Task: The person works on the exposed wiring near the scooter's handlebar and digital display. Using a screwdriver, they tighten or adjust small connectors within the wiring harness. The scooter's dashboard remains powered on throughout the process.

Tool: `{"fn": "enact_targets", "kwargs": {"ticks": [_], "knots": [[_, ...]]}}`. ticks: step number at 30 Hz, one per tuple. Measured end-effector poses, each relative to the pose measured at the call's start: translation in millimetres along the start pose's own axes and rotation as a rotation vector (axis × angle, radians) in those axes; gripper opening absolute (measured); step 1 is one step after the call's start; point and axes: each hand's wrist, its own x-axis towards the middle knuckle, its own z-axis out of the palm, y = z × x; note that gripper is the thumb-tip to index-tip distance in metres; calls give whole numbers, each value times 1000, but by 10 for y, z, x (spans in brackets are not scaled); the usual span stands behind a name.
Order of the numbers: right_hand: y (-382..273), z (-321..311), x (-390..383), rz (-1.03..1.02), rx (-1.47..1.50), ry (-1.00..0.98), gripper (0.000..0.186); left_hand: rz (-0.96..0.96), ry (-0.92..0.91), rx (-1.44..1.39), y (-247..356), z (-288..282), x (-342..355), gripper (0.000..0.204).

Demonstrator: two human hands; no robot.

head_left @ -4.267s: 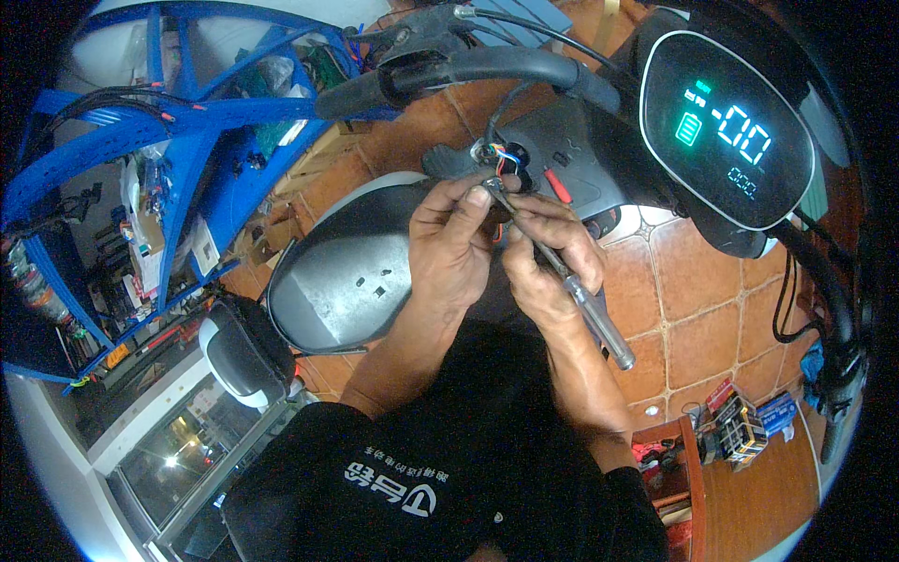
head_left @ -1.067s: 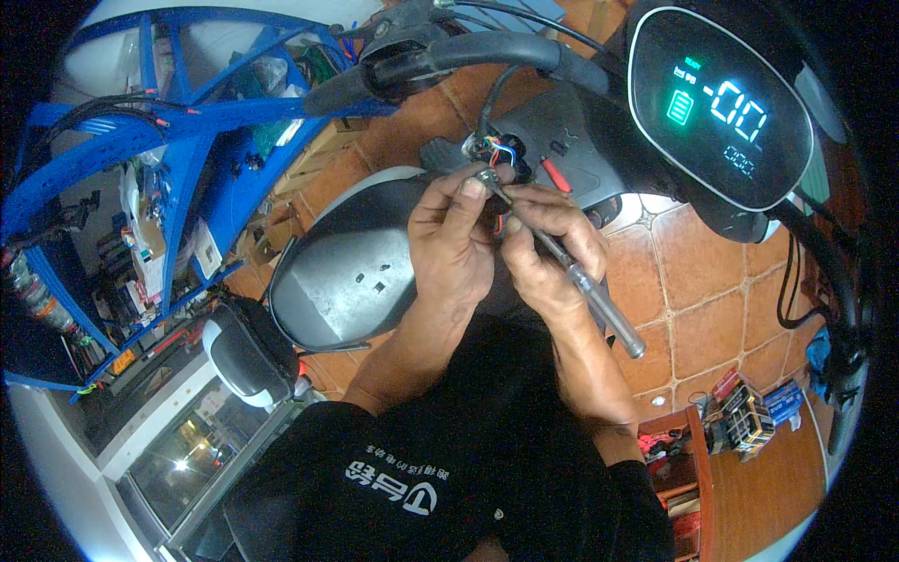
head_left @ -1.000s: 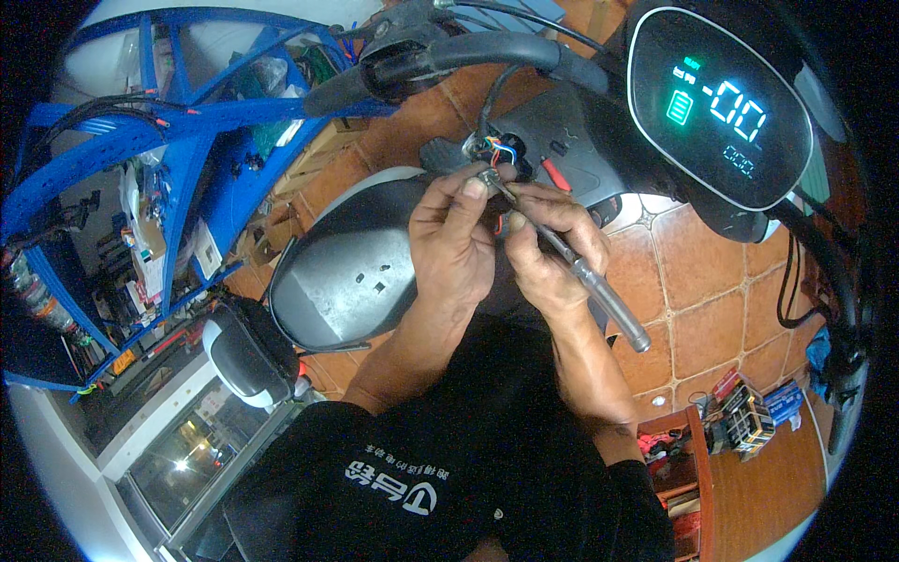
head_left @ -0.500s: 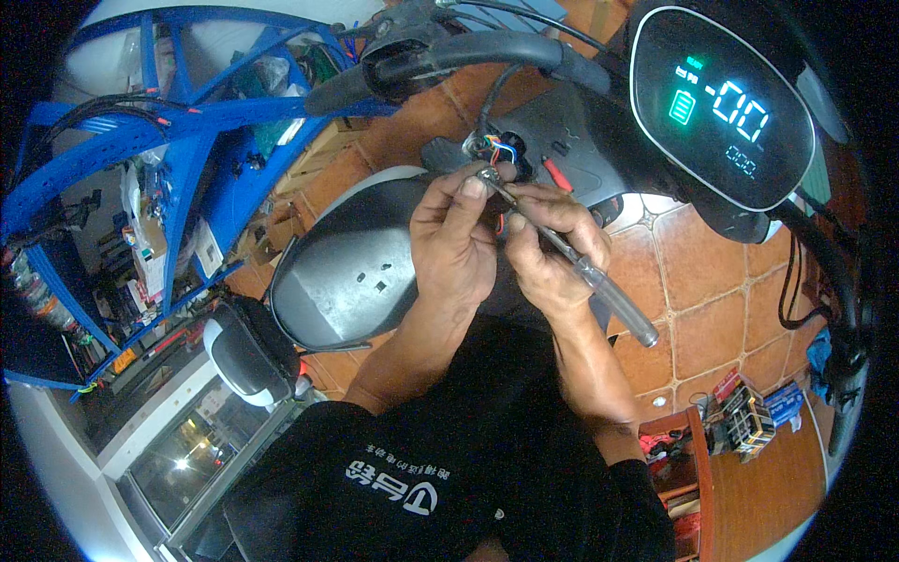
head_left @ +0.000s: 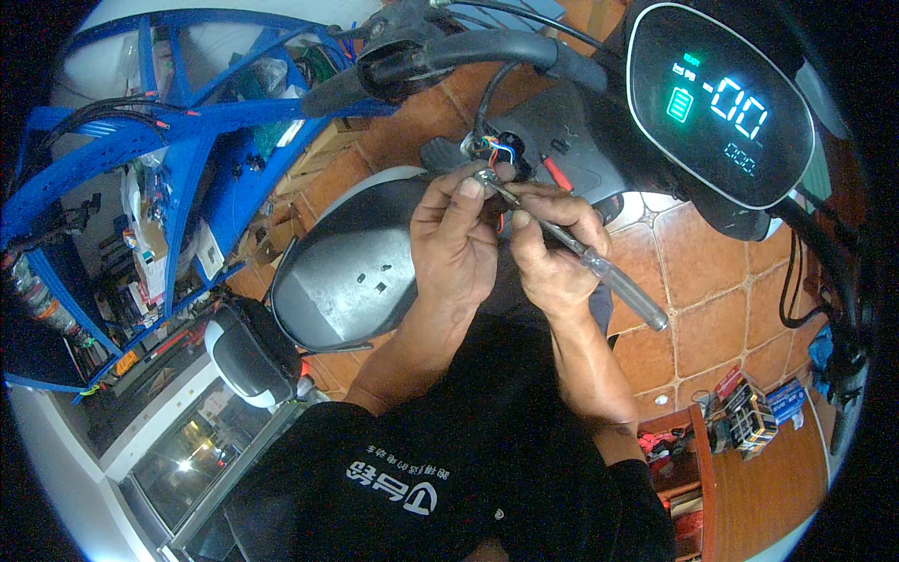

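Observation:
My left hand (head_left: 456, 234) is closed, its thumb and fingers pinching a small shiny metal part (head_left: 484, 177). In my right hand (head_left: 557, 253) is a screwdriver (head_left: 629, 292) with a clear handle, its shaft slanting up and left toward that part. My fingers partly cover the shaft and hide where its tip rests. Just beyond my fingertips, thin coloured wires (head_left: 501, 146) come out beside a round black piece (head_left: 515, 159). A red-sleeved piece (head_left: 556, 174) lies right of these wires, on the grey scooter body (head_left: 573, 131).
Across the top runs a black handlebar (head_left: 487, 49); a lit display (head_left: 721, 108) stands at the upper right. The black scooter seat (head_left: 346, 281) lies left of my hands. Blue shelving (head_left: 178, 187) fills the left side. Small boxes (head_left: 751, 421) stand on a wooden cabinet (head_left: 763, 487) at lower right.
The screwdriver's handle end has swung slightly up and to the right, and my right hand has turned a little with it. My left hand stays almost still, pinching the metal part.

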Motion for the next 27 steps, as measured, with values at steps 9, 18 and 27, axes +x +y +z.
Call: {"fn": "enact_targets", "kwargs": {"ticks": [9, 18, 27], "knots": [[-40, -8, 22, 22, -32, -30, 11, 7, -11, 12, 12, -14, -7, 17], [-4, 39, -16, 31, 60, 39, 12, 32, -23, 31, 3, 3, -13, 17], [8, 57, -33, 18, 10, 32, 11, 23, -32, 15, 20, -1, -9, 17]]}}
